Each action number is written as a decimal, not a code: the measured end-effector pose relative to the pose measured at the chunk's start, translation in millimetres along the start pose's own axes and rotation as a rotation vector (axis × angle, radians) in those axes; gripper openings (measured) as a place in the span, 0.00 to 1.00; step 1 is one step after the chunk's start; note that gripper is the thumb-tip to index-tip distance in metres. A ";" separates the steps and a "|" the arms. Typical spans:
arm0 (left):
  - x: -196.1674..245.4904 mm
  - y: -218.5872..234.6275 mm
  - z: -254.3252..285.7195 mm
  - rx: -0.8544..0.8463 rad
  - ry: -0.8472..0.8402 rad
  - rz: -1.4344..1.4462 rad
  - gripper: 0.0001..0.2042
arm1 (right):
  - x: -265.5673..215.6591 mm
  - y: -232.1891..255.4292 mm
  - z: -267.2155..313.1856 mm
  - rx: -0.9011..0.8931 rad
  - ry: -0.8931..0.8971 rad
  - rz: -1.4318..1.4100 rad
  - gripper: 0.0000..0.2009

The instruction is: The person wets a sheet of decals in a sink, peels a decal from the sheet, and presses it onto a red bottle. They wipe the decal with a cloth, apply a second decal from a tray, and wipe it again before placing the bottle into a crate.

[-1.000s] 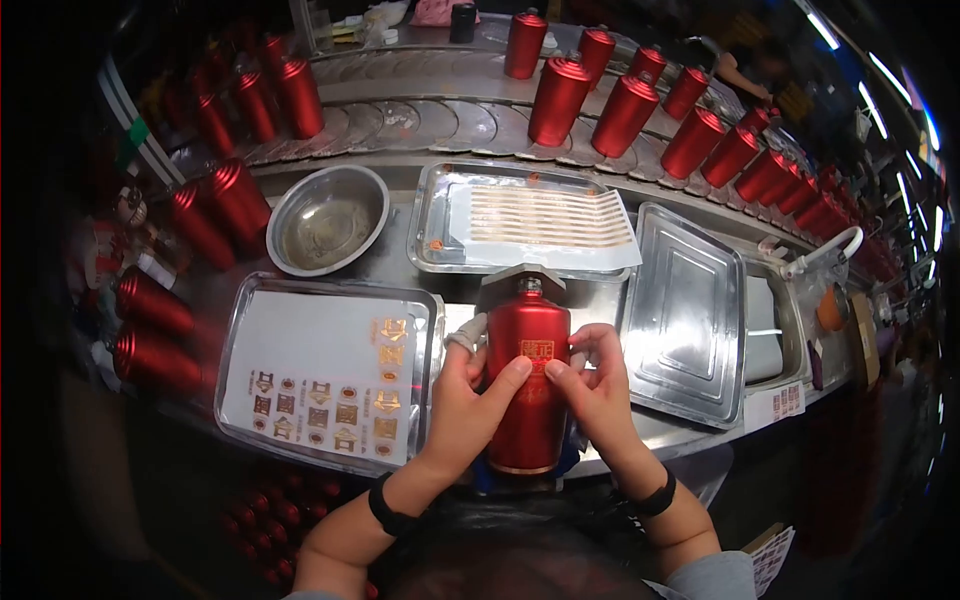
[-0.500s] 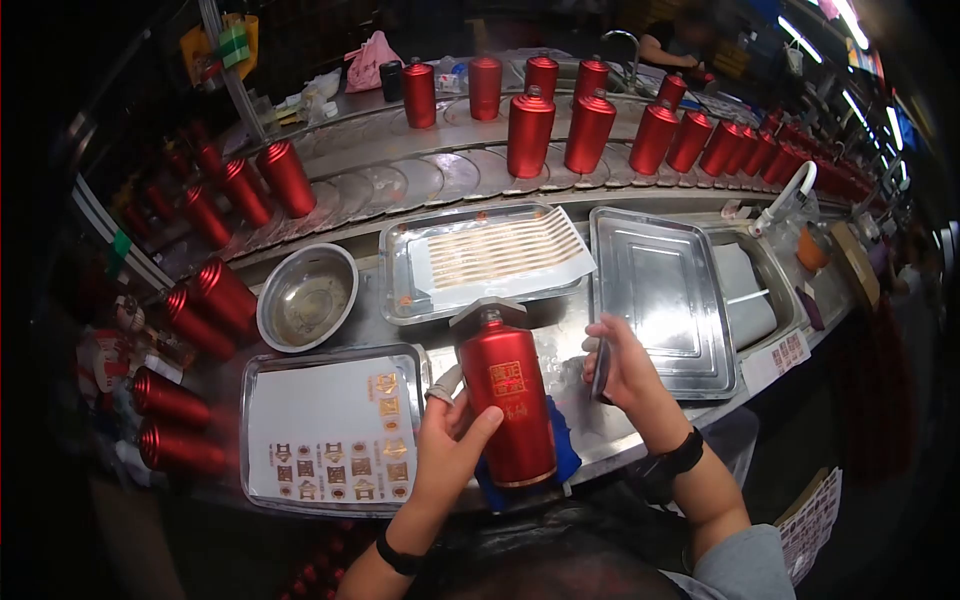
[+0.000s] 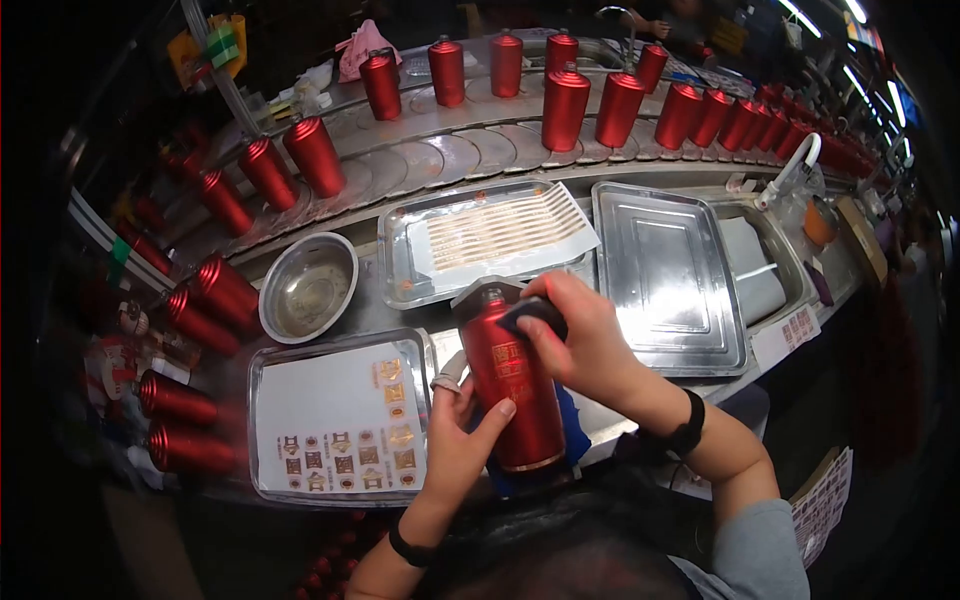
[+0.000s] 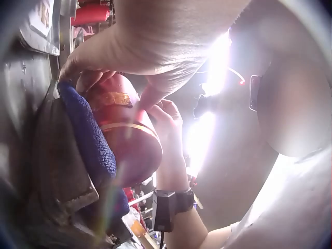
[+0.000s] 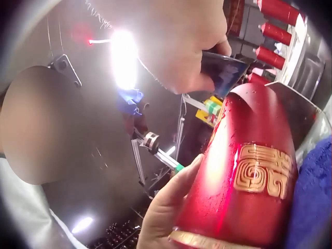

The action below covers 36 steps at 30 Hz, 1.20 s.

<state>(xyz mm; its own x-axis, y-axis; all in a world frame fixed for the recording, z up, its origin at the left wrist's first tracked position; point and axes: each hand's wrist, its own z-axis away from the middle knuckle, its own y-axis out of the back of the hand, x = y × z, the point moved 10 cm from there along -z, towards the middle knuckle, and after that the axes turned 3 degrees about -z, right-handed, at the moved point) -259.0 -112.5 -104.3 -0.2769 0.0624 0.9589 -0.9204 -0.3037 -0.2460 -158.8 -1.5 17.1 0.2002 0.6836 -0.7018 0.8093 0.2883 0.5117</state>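
Observation:
A red bottle (image 3: pixel 530 435) with a raised gold emblem (image 3: pixel 508 358) leans on a blue cloth (image 3: pixel 570 420) in the middle of the head view. My left hand (image 3: pixel 456 445) grips its left side, thumb across the front and a pale covering on one finger. Pinched in my right hand (image 3: pixel 592 335) is a dark, flat scraper-like piece (image 3: pixel 545 314), right at the bottle's shoulder above the emblem. In the right wrist view this piece (image 5: pixel 223 72) looks thin and glossy, and wet drops show on the red bottle (image 5: pixel 223 202). The left wrist view shows the bottle's base (image 4: pixel 137 155).
Left of the bottle lies a tray (image 3: pixel 255 430) with a sheet of gold stickers (image 3: pixel 345 465). Behind are a metal bowl (image 3: pixel 352 270) and a tray (image 3: pixel 390 245) bearing a gold-striped sheet (image 3: pixel 510 235). An overturned tray (image 3: pixel 665 280) sits at right, before a sink (image 3: pixel 800 270). Red bottles line the conveyor (image 3: pixel 440 155).
My right hand let go of the bottle's front, appeared at the right with the dark piece, and now has it at the bottle's shoulder. The left hand keeps its hold.

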 end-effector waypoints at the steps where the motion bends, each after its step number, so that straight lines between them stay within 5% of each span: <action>1: 0.6 -0.2 -0.3 -0.004 -0.006 -0.015 0.35 | -0.6 4.2 -4.0 0.024 0.039 0.064 0.11; 6: -5.7 12.4 1.0 -0.003 -0.009 0.039 0.33 | -44.2 -12.2 59.9 -0.265 0.465 0.002 0.14; 8: -7.5 17.0 1.0 0.028 -0.013 0.059 0.31 | -52.4 -13.9 79.5 -0.381 0.404 -0.070 0.15; 10: -6.5 13.2 0.3 0.023 -0.014 0.060 0.28 | -31.2 -12.2 62.8 -0.411 0.104 -0.259 0.15; 13: -1.8 -3.9 1.9 -0.020 -0.003 0.088 0.26 | -4.1 -10.8 16.7 -0.227 -0.017 -0.150 0.11; 14: 1.4 -3.2 2.9 -0.012 -0.011 0.108 0.26 | -7.0 -3.5 0.3 -0.074 0.074 -0.075 0.11; 16: -0.5 -0.3 7.2 0.000 0.010 0.092 0.25 | -26.6 -2.1 -10.1 -0.059 0.277 0.198 0.11; 19: -13.1 17.0 8.5 0.034 -0.009 0.063 0.24 | -65.8 -33.7 53.1 -0.346 0.653 0.181 0.15; 22: -8.0 9.5 7.1 0.003 0.031 0.186 0.23 | -77.3 -51.5 65.7 -0.592 0.422 -0.038 0.13; 25: -8.7 3.2 8.8 0.028 0.028 0.076 0.24 | -20.4 -32.6 2.8 -0.200 0.207 0.050 0.09; 26: -3.0 5.0 8.9 0.051 0.007 0.084 0.24 | -11.9 -20.4 -12.8 -0.063 0.198 0.099 0.09; 29: -3.5 8.9 13.3 0.055 -0.043 -0.007 0.24 | -37.2 -13.1 13.2 -0.219 0.367 0.198 0.10; 32: -1.8 14.5 13.5 0.095 -0.054 -0.041 0.23 | -60.1 -17.3 69.4 -0.336 0.476 -0.055 0.14; 34: 0.3 7.2 11.6 0.079 -0.086 -0.037 0.23 | -19.0 -8.7 41.3 -0.232 0.062 -0.195 0.07; 36: -3.5 1.8 12.3 0.043 -0.047 0.010 0.23 | 22.2 19.1 10.4 0.066 -0.067 -0.118 0.07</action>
<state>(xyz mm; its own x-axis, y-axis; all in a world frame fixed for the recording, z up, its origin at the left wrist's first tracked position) -256.3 -125.0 -106.4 -0.2721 0.0143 0.9622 -0.9046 -0.3448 -0.2507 -133.1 12.2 6.2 0.1365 0.6005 -0.7879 0.8636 0.3175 0.3916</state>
